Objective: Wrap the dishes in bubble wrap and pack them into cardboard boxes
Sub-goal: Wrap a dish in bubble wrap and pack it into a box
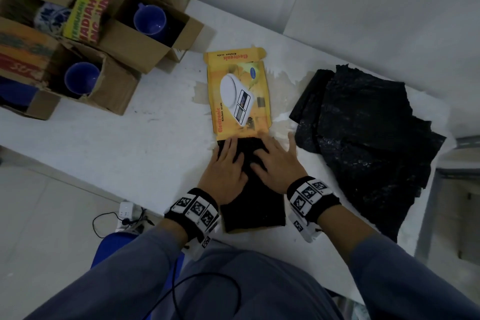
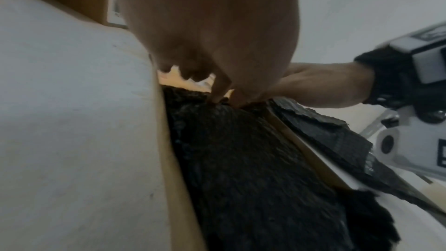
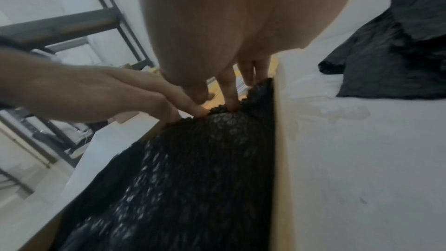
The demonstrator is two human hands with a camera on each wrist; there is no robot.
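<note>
Bubble-wrapped bundle (image 1: 252, 205) lies in the yellow box (image 1: 240, 91); left hand (image 1: 225, 169) and right hand (image 1: 278, 163), fingers spread flat, press it deeper so it seats.

Black bubble wrap (image 1: 253, 205) hides the box's contents

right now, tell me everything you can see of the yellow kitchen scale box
The yellow kitchen scale box lies flat on the white table, printed with a white scale and "Electronic Kitchen Scale". Its far flap is open. Its near end is open too, and a black bubble-wrapped bundle sticks out of it. The left hand and right hand press on the bundle at the box's mouth.
</note>
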